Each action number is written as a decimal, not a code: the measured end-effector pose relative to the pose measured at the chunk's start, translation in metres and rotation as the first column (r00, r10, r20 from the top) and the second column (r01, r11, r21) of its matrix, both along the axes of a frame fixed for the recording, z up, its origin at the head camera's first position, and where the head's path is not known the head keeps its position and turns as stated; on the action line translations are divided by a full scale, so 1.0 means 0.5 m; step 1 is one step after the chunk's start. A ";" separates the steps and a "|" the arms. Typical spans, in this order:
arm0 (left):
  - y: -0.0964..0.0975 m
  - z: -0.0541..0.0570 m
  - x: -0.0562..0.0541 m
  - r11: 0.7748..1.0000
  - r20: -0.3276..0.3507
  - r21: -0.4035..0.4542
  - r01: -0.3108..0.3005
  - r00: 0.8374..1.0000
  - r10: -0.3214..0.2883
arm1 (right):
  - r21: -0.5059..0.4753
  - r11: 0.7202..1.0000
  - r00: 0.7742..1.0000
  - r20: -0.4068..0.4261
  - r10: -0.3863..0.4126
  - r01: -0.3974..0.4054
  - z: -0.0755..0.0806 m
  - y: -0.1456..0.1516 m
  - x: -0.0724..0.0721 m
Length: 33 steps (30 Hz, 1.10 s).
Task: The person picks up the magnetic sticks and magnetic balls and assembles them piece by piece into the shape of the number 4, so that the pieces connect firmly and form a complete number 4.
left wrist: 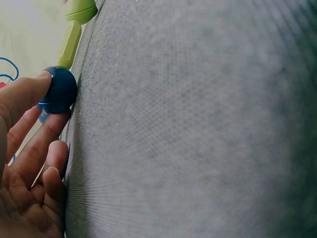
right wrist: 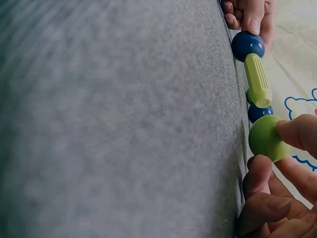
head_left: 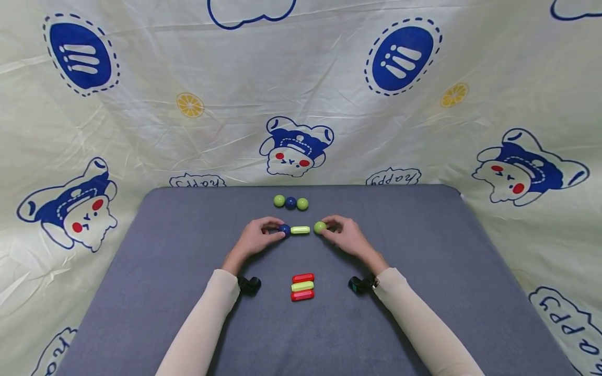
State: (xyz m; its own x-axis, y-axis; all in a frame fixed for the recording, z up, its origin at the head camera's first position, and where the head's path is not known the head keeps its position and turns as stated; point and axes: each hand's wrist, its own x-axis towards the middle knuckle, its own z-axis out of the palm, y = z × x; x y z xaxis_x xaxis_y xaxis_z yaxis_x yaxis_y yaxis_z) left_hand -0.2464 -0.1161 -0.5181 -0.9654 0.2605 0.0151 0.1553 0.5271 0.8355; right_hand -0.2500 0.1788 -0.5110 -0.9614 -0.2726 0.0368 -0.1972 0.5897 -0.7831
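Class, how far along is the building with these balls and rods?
Done: the blue ball and yellow-green rod appear joined. In hand: the left hand pinches that ball; the right hand pinches a green ball, a gap short of the rod's free end. Probably left: closing that gap, then perhaps using the three rods lying side by side and three balls in a row.

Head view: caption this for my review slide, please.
Left hand holds a blue ball at one end of a yellow-green rod; right hand holds a green ball just off the other.
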 end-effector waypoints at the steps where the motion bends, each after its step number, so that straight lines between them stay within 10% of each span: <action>1: 0.000 0.001 0.000 1.000 -0.001 -0.001 0.000 1.000 0.000 | 0.003 1.000 1.000 -0.001 0.002 -0.002 0.000 -0.001 0.000; 33: 0.005 0.000 0.002 1.000 -0.010 -0.005 -0.006 1.000 0.006 | 0.032 0.999 1.000 0.000 0.029 -0.029 -0.001 -0.015 0.000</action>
